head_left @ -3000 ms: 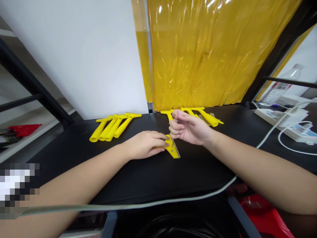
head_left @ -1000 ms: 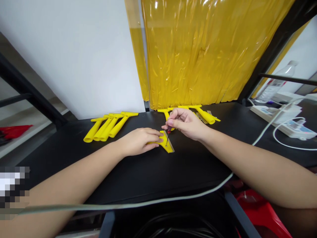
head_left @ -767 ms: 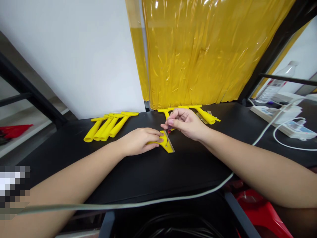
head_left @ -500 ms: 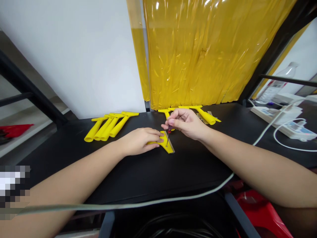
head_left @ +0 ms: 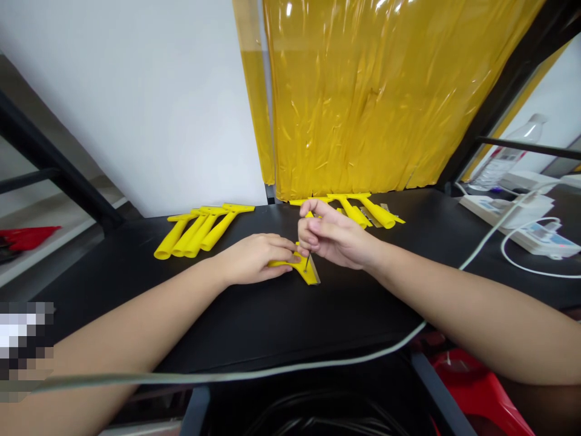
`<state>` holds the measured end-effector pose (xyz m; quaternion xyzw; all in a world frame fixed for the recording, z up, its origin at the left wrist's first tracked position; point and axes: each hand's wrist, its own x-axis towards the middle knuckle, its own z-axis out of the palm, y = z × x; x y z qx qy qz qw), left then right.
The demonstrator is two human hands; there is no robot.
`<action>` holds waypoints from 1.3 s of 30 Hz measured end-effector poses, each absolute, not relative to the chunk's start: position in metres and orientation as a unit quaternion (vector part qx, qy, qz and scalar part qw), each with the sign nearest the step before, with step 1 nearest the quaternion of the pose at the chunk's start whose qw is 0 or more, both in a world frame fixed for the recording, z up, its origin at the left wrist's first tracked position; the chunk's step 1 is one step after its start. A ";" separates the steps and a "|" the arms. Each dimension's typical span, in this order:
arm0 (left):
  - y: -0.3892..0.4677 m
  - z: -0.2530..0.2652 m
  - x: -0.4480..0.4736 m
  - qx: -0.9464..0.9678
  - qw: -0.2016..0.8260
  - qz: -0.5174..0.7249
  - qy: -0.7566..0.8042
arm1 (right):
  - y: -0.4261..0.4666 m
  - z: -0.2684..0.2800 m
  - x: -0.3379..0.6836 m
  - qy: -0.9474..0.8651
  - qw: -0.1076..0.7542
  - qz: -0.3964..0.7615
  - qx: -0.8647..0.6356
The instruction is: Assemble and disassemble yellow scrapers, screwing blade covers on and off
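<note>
My left hand [head_left: 263,259] is closed over the handle of a yellow scraper [head_left: 310,277], pressing it down on the black table. The scraper's wide head points right, with a thin metal blade along its edge. In my right hand [head_left: 336,236] is a small screwdriver [head_left: 307,263], its shaft slanting down and its tip at a screw spot on the scraper's head. My fingers hide the screwdriver's handle. Behind my left hand lies a row of several yellow scrapers [head_left: 195,233]. More yellow scrapers [head_left: 379,213] lie beyond my right hand, partly covered by it.
A white cable [head_left: 254,376] runs across the front of the black table [head_left: 254,321]. To the right are white power strips [head_left: 517,224] with plugs and a clear bottle [head_left: 508,154]. Yellow plastic sheeting [head_left: 363,103] and a white panel [head_left: 149,97] stand behind. Below right is something red [head_left: 476,387].
My right hand has shifted slightly down and left, its fingers now wrapped over the screwdriver's handle. The scraper's head has tilted a little; my left hand stays on it.
</note>
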<state>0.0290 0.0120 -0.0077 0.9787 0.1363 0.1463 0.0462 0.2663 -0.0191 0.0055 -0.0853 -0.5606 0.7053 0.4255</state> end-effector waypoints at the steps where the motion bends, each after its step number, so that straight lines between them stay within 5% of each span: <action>1: 0.012 -0.008 0.029 0.979 0.046 0.148 0.134 | -0.020 0.005 0.265 -0.550 0.434 0.709 -0.082; 39: 0.006 -0.008 0.032 0.983 -0.074 0.121 0.118 | -0.012 0.001 0.261 -0.517 0.411 0.741 -0.121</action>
